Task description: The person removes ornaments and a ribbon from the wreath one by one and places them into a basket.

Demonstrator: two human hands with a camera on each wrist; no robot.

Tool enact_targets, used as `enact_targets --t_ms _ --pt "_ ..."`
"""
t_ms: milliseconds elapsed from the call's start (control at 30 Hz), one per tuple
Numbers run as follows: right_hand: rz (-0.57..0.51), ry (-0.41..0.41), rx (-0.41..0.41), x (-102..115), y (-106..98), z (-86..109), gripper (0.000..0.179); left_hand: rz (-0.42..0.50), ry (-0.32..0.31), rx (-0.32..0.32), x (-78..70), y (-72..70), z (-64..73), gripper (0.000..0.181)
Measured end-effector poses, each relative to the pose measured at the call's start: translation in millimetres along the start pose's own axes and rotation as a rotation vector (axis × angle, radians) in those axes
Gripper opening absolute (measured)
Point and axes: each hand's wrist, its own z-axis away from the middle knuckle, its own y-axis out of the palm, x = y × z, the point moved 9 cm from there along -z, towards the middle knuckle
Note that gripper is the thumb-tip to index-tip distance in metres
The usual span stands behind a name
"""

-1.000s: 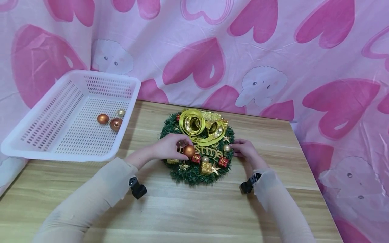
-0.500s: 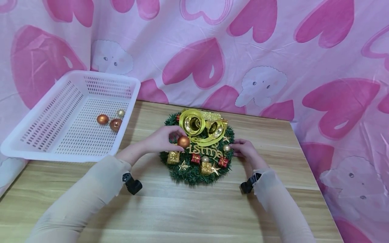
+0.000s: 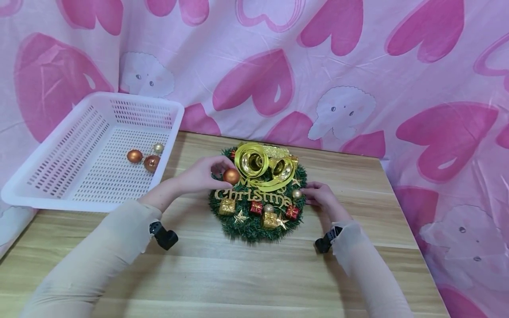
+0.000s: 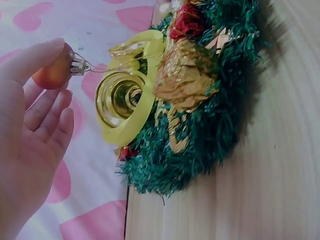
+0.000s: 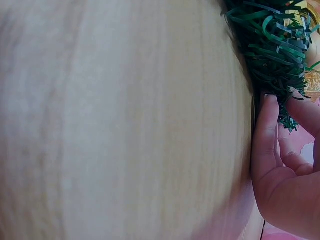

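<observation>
In the left hand (image 3: 200,174) we see a shiny orange ball (image 3: 231,176), pinched with the thumb across it. It is raised over the left part of the wreath (image 3: 238,230), near the bigger of two gold bells (image 3: 254,163). Being round, the ball gives us no long axis, but from the left wrist its silver cap (image 4: 78,67) faces the wreath, a thin string trailing that way; we cannot tell where the string ends.

The wreath lies face up, roughly circular. Its gold letters (image 3: 260,197) run left to right, dipping slightly rightward, their tops away from the person; the bells sit on the far side with their mouths turned toward us. The right hand (image 3: 323,197) holds the wreath's right edge between thumb and finger, beside a small pale gold ball (image 3: 296,194).

Under it all we see a wood-grain table (image 3: 242,276). At the far left stands a white slotted basket (image 3: 79,204) with three loose balls (image 3: 134,156) near its right wall. Behind hangs a pink cloth (image 3: 358,73) printed with hearts and pale fluffy animals.
</observation>
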Motion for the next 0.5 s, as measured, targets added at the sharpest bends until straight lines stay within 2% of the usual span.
enact_targets --t_ms 500 --pt "0.008 -0.004 0.005 1.5 -0.3 0.9 0.055 0.084 -0.132 -0.096 18.0 -38.1 6.9 0.045"
